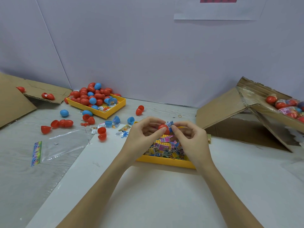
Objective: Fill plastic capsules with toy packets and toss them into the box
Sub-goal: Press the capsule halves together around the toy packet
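A: Looking down from the head view, we have the left hand (144, 130) with its grip curled round a red capsule (162, 127), fingers behind and thumb across the front. The right hand (189, 135) pinches a toy packet (170, 124) against the capsule's right side.

B: So we judge this as the filling step: the packet is at the capsule, not yet plainly inside. Whether the capsule is open or a single half, we cannot tell; the fingers hide its seam.

A: Agreed. Next we would need the packet tucked fully in, the shell closed, then a toss to the cardboard box (263, 102) well off to the right of the grip, where filled capsules already lie.

B: And its axis?

A: Mostly hidden; the rounded end seems to face us, so the long axis likely runs away from us, but we cannot be sure. The capsule is held above the yellow tray (164, 162) of packets just below the grip.
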`<control>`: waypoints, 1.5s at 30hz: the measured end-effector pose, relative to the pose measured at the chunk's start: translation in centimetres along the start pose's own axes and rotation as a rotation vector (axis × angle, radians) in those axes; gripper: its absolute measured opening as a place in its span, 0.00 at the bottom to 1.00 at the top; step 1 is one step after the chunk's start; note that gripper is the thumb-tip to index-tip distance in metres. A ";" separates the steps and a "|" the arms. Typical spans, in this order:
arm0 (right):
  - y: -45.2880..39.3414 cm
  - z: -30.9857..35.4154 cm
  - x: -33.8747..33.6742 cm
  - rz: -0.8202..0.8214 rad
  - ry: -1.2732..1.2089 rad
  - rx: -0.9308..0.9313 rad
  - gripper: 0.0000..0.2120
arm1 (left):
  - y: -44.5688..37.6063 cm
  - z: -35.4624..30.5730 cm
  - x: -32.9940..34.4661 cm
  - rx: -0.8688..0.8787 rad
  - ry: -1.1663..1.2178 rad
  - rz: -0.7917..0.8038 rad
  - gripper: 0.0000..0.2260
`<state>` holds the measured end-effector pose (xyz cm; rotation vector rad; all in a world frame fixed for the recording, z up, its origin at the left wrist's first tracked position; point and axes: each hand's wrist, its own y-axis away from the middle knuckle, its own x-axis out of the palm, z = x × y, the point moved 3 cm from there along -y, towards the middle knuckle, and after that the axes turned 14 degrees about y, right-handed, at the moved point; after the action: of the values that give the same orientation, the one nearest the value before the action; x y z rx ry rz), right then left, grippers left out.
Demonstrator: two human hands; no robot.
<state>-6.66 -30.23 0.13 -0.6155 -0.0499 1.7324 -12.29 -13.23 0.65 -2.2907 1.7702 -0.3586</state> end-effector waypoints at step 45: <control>-0.3 0.8 -0.2 0.484 -0.375 0.243 0.20 | 1.3 -0.4 2.0 0.524 -0.506 -0.016 0.15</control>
<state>-6.74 -30.09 0.95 -0.1175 0.0515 2.2639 -13.16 -15.49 0.75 -1.8154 1.2308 -0.1890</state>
